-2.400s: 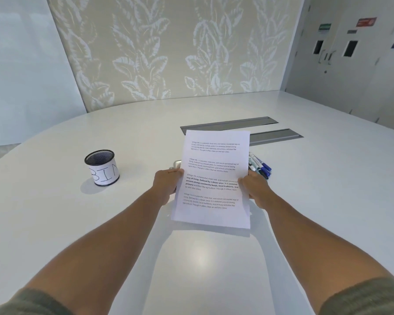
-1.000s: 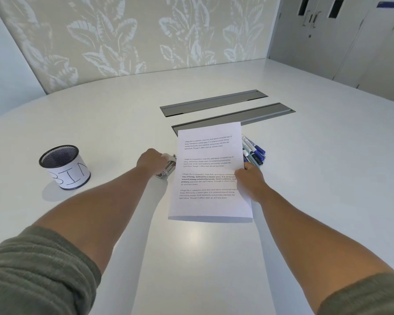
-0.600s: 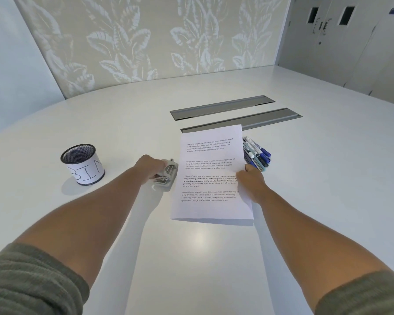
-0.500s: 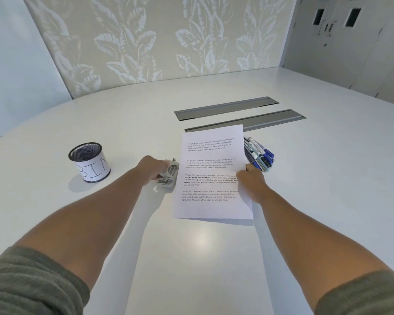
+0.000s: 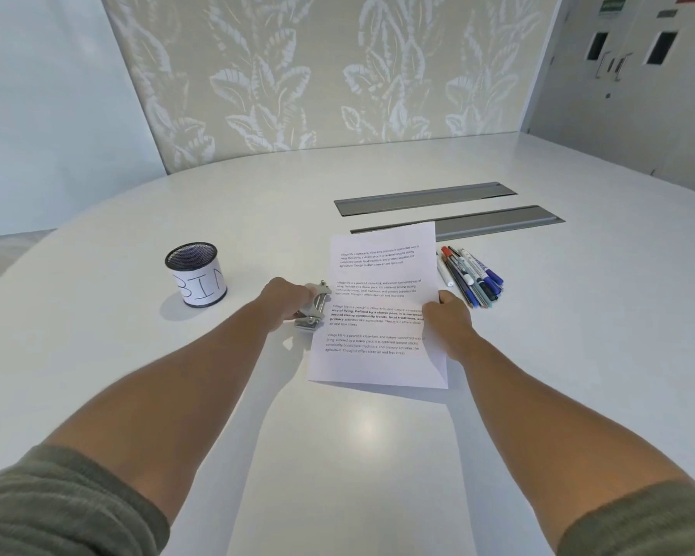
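Observation:
A white printed sheet of paper (image 5: 378, 282) with several short paragraphs is held just above the white table (image 5: 378, 455). My right hand (image 5: 448, 321) pinches its right edge near the middle. My left hand (image 5: 283, 300) grips a small metal hole punch (image 5: 316, 309) that stands on the table right beside the sheet's left edge. My fingers hide the punch's left side.
A black mesh cup (image 5: 197, 274) with a white label reading "BIN" stands to the left. A bunch of pens and markers (image 5: 472, 276) lies right of the sheet. Two grey cable hatches (image 5: 426, 198) sit behind it. Doors are at the far right.
My left hand let go of the sheet's left edge and took hold of the hole punch. The right hand kept holding the sheet, which now sits lower over the table.

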